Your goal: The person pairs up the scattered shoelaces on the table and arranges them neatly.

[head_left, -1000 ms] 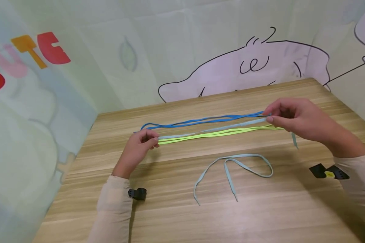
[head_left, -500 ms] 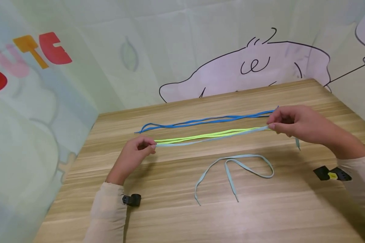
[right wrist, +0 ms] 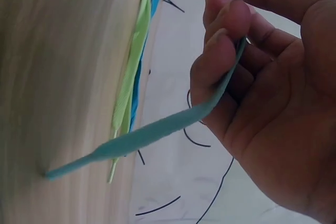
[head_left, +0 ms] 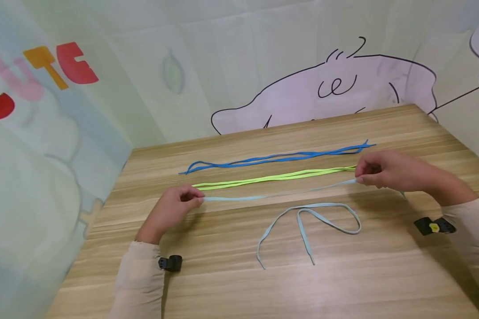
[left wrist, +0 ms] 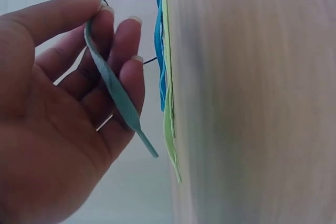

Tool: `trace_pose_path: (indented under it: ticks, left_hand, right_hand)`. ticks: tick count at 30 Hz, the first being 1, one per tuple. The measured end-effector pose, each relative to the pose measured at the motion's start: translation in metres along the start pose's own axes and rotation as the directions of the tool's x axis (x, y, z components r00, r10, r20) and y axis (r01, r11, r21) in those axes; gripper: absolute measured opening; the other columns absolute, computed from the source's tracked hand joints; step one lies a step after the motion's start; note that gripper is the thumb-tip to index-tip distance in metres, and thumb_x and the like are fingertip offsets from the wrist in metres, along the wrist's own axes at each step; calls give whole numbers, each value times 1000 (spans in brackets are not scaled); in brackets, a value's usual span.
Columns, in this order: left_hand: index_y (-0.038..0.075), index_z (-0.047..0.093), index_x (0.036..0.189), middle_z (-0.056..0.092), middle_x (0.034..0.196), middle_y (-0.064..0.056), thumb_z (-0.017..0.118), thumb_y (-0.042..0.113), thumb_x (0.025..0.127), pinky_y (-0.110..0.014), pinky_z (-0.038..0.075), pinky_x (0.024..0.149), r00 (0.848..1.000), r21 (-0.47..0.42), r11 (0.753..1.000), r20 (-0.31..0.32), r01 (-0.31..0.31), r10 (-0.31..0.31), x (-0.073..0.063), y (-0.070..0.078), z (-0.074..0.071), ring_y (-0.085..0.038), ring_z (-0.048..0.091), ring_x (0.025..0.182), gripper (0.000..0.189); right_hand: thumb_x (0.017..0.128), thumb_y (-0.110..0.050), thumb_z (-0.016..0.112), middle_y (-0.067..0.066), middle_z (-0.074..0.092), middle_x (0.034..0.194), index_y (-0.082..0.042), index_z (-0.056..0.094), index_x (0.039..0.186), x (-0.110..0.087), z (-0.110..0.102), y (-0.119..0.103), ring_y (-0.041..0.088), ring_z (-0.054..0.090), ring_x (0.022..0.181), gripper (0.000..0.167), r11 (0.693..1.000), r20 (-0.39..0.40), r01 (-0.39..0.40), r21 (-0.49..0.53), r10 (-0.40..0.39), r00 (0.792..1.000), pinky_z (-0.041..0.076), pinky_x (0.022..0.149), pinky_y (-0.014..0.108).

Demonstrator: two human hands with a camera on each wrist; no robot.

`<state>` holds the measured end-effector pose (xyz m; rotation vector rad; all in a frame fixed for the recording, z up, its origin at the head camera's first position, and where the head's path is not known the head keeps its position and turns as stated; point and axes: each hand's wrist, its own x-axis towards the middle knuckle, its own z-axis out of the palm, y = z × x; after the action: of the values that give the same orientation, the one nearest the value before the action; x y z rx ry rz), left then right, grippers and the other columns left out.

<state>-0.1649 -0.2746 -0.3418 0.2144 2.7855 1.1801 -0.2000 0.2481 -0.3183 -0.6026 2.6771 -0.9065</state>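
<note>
A pale blue shoelace is stretched between my two hands, just in front of the yellow-green shoelaces. My left hand pinches it between thumb and fingertips at the left; its tipped end hangs across the palm in the left wrist view. At the right, my right hand pinches the same lace, and the other end droops below the fingers in the right wrist view. Behind it, the yellow-green shoelace lies lengthwise in doubled strands, its right end covered by my right hand.
A blue shoelace lies in doubled strands farther back on the wooden table. A second pale blue shoelace lies in a loose loop in front of the hands. A printed cloth hangs behind the table.
Both hands have come nearer with the pale blue shoelace, carrying it from behind the yellow-green laces to in front of them. The right end of the blue lace now shows.
</note>
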Motion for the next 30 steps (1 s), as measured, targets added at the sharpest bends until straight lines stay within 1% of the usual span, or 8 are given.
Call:
trace_pose_path:
  ticks: [3,7,9,11,17,22,26,30]
  left_hand:
    - [9,73,111,68,107,-5,66,21,98,-37,48,81,1000,31,999,13,9,-9,-1,-1,-2,-22,58,96,19]
    - [10,72,111,69,105,-3,67,21,98,-36,48,81,999,71,997,33,20,-22,0,-4,-3,-21,59,96,19]
    - [9,72,110,69,104,-3,67,21,97,-36,48,82,999,88,996,38,25,-28,2,-4,-3,-21,59,96,18]
    - [9,72,110,69,103,-4,67,20,97,-36,48,81,999,104,994,37,26,-30,2,-5,-2,-21,59,95,17]
    - [9,73,108,68,103,-4,66,19,98,-38,47,84,999,173,985,40,26,-33,2,-6,-3,-22,58,95,16]
    - [10,73,107,68,103,-4,65,17,97,-40,46,87,998,207,978,57,11,-24,-1,-6,-6,-22,58,97,15]
    - [10,73,107,67,101,-3,66,18,97,-39,46,85,998,228,973,53,20,-33,-3,-7,-8,-21,57,95,15]
    - [10,73,108,67,101,-4,67,21,96,-38,46,84,998,232,972,49,36,-48,-4,-7,-8,-22,57,95,18]
  right_hand:
    - [95,-12,69,4,58,80,-9,64,96,1,1,4,19,54,70,6,1000,32,-2,7,2,999,48,58,30]
    - [93,-12,72,0,57,79,-12,64,91,2,1,11,15,53,72,8,1000,75,19,-22,-17,997,46,61,27]
    - [92,-12,73,-2,57,80,-13,64,90,2,2,14,13,52,73,9,998,81,41,-42,-38,996,45,62,27]
    - [92,-11,72,-2,58,80,-13,64,90,2,2,17,13,52,74,9,998,91,45,-44,-40,995,45,63,26]
    - [92,-10,72,-1,59,82,-11,65,94,4,4,21,15,53,76,7,998,125,9,-62,-1,992,46,64,27]
    - [90,-9,73,-2,61,85,-10,66,97,6,3,26,15,54,79,10,995,102,23,-101,-12,995,48,68,28]
    - [89,-8,74,-2,62,86,-9,66,99,7,2,29,15,56,81,13,993,66,33,-117,-25,998,49,71,28]
    - [89,-7,74,-2,63,88,-9,66,100,8,2,33,15,56,83,14,991,52,27,-132,-21,998,49,73,29]
